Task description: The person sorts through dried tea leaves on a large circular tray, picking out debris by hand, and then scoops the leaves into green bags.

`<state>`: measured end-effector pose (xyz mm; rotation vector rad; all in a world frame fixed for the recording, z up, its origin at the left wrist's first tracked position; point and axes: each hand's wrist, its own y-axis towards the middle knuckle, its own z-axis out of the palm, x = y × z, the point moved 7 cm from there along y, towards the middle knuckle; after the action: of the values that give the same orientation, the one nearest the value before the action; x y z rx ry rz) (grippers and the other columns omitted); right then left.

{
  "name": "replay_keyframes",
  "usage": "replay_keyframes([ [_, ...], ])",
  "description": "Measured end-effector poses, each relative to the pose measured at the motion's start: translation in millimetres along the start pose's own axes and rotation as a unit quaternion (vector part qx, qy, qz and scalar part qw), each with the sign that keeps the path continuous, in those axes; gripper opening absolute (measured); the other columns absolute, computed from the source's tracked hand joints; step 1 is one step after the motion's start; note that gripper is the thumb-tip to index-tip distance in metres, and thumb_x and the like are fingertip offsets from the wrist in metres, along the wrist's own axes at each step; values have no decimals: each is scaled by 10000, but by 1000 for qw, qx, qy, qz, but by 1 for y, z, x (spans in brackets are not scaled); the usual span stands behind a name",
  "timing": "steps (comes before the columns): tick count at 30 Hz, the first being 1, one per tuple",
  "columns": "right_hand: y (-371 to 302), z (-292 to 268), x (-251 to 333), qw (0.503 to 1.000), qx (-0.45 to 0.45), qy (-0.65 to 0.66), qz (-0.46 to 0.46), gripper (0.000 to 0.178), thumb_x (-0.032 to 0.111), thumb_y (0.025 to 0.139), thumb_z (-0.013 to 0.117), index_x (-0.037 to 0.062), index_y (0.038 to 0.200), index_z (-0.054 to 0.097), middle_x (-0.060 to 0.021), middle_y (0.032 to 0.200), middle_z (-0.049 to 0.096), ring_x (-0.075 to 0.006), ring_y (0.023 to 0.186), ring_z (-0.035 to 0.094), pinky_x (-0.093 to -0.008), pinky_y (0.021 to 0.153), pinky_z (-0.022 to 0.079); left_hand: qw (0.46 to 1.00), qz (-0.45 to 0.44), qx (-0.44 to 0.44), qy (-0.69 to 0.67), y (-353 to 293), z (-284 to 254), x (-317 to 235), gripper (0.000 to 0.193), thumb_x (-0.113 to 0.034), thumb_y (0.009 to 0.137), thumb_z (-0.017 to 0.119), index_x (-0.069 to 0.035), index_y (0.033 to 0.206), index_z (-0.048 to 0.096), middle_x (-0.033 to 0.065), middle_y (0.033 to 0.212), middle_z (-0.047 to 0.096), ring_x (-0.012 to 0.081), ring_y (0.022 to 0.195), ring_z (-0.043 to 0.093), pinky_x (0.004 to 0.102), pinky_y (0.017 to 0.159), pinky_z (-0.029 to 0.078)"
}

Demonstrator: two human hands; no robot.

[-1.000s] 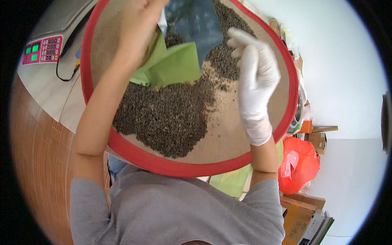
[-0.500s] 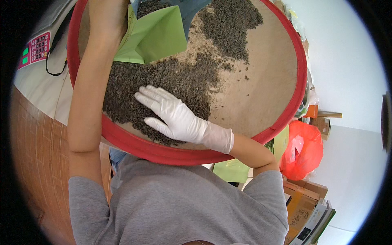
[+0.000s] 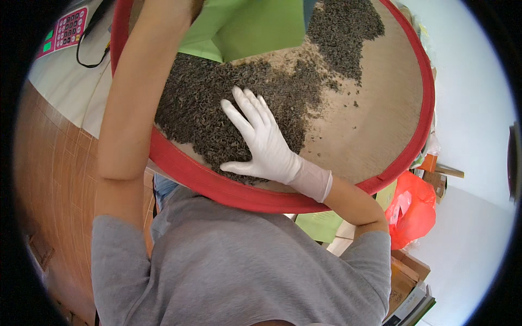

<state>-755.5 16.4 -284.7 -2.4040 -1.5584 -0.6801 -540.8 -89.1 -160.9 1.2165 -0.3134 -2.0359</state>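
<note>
My right hand (image 3: 263, 144), in a thin white glove, lies palm down on dark, dried, curled leaves (image 3: 212, 114) that look like loose tea. Its fingers are spread, thumb apart, and it grips nothing. The leaves cover part of a round, shallow tray with a red cloth rim (image 3: 239, 198). My bare left hand (image 3: 187, 6) is mostly cut off by the upper edge, its fingers out of sight. Beside it a light green bag (image 3: 261, 32) is held up over the leaves, its mouth open toward me; my left hand appears to grip it.
A pink keypad scale (image 3: 68, 30) with a black cable stands on a pale surface at the far left. At the right are a red plastic bag (image 3: 410, 212), cardboard boxes (image 3: 402, 277) and a white wall. Another green bag (image 3: 318, 225) lies below the tray's near rim.
My right hand has turned, its fingers now spread wider and pointing farther away. The green bag has shifted right and farther off with my left hand. The whole view has moved slightly.
</note>
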Motion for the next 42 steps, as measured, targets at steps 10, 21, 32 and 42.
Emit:
replay_keyframes([
  [10,24,15,19,995,45,-86,-33,586,414,737,739,177,1252,590,-141,1293,513,-327,1068,563,-425,820,530,1000,2,-4,-7,0,0,4,367,-133,919,622,-21,1269,607,63,1090,682,98,855,654,209,743,519],
  [21,12,-45,-44,924,-93,323,181,135,72,858,672,105,976,730,-22,987,693,-76,803,605,-222,661,514,999,2,29,-20,-9,15,-1,321,-106,952,548,14,1247,589,87,1093,687,101,857,662,217,750,531],
  [32,36,-209,-47,785,-325,510,138,319,272,972,500,18,1111,633,-85,989,673,-124,757,613,-247,532,458,987,-125,25,103,-18,60,9,309,-59,980,493,-1,1267,592,-27,835,605,26,681,520,167,605,400],
  [42,74,-225,-35,931,-285,213,83,505,367,968,564,-17,1297,549,-157,1164,647,-229,1079,597,-317,963,444,980,-135,95,112,-8,78,35,347,-125,971,531,-92,1310,599,31,1015,684,56,804,627,188,705,487],
])
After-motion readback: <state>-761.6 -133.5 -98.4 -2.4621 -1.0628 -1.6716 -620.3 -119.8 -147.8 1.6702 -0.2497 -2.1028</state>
